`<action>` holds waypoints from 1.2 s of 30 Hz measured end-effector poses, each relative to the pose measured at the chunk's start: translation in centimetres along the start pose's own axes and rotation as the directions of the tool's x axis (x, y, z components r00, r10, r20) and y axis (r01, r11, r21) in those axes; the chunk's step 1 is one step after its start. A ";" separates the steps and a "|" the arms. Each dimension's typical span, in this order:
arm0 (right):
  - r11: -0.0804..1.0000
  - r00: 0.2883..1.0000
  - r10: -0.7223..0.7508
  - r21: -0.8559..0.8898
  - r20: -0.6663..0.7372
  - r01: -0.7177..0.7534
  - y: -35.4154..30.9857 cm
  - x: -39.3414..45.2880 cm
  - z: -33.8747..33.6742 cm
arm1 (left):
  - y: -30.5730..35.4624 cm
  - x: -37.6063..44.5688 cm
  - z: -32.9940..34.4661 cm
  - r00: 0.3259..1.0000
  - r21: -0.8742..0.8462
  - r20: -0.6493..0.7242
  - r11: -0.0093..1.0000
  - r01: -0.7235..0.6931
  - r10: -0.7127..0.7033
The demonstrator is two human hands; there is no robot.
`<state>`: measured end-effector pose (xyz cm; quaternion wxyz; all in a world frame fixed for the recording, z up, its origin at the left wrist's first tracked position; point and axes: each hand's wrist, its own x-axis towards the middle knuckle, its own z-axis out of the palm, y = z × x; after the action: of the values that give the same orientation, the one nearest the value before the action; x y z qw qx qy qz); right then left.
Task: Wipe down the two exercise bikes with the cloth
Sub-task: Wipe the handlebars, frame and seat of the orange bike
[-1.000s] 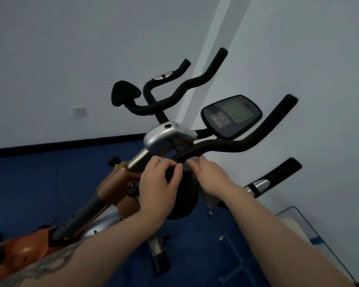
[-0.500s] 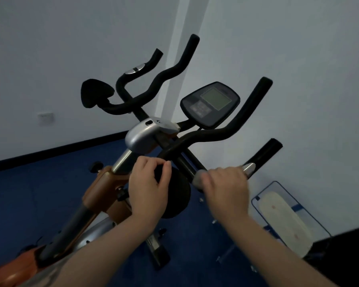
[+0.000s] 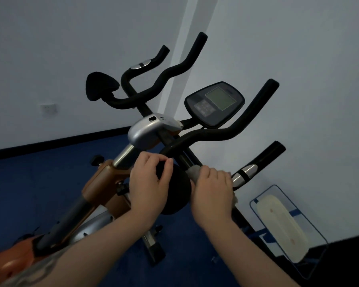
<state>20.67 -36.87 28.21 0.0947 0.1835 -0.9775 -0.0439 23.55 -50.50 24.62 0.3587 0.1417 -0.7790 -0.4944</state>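
Right hand (image 3: 212, 192) curled tight round the cloth (image 3: 193, 170), a grey tuft showing just ahead of the knuckles and another scrap hanging below the wrist side. Cloth wrapped onto the black handlebar tube (image 3: 187, 160) of the exercise bike (image 3: 104, 181). Left hand (image 3: 148, 183) just beside, fingers curled over the round black pad (image 3: 174, 189), gripping it to steady the frame. Console (image 3: 215, 103) well above and beyond both hands; silver pulse sensor (image 3: 244, 172) just past the right hand, on the lower grip. Only one bike plainly in view, so probably early or midway through the job.

To wipe well: keep cloth closed fully round the tube, slide along its length with steady pressure, twist slightly to reach the underside. Hold firm with the left to stop the bars swinging. Carry on outward over the sensor and foam grip. Refold when the cloth face looks soiled. Avoid snagging the loose tail on the stem.
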 end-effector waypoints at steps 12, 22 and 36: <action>0.980 0.922 -0.141 0.181 0.361 0.079 0.0 6.8 -0.8 | 0.2 0.0 0.1 1.000 0.041 -0.020 0.999 -0.006 0.007; 0.886 0.840 -0.251 0.463 0.481 -0.001 0.9 9.2 -1.0 | 0.3 0.0 0.0 0.999 0.054 -0.033 0.998 -0.020 0.022; 0.865 0.808 -0.498 -0.111 -0.313 0.490 13.2 2.2 -1.2 | 4.7 0.6 0.9 0.928 0.182 0.305 0.943 -0.278 0.215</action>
<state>14.23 -25.46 31.39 0.2454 0.4345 -0.8653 -0.0478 23.16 -48.07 28.73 0.2863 0.0097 -0.8838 -0.3699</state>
